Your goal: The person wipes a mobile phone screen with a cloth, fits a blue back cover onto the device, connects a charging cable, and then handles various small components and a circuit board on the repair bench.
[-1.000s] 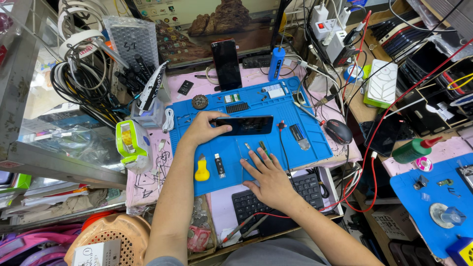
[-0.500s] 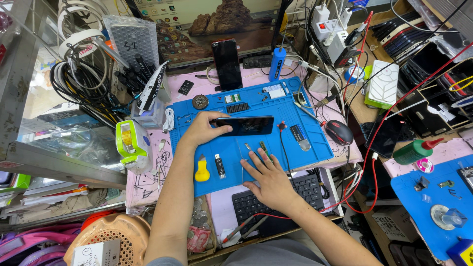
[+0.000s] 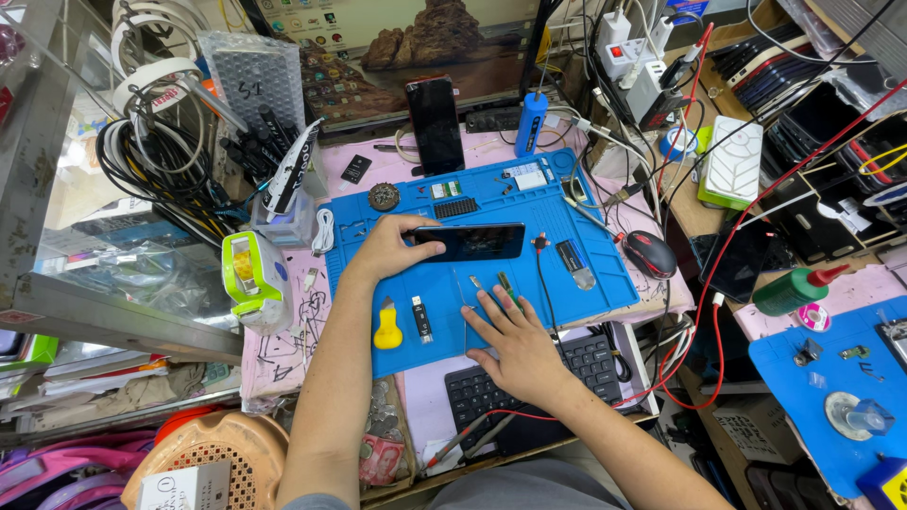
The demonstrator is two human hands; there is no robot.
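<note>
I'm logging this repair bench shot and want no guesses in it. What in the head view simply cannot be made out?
- Left hand: it covers the near end of the dark phone.
- Right hand: whatever lies under its palm on the blue mat is hidden.
- Small parts on the mat: too small to identify.
- Keyboard: partly hidden by the right wrist.
- Second blue mat: cut off by the right edge.

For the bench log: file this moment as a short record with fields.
surface: blue work mat on a cluttered bench
left hand: fingers grip the left end of a dark smartphone lying flat on the mat
right hand: palm down on the mat's front edge, fingers spread by small tools
near left hand: yellow-handled tool
near right hand: black keyboard, computer mouse
</note>
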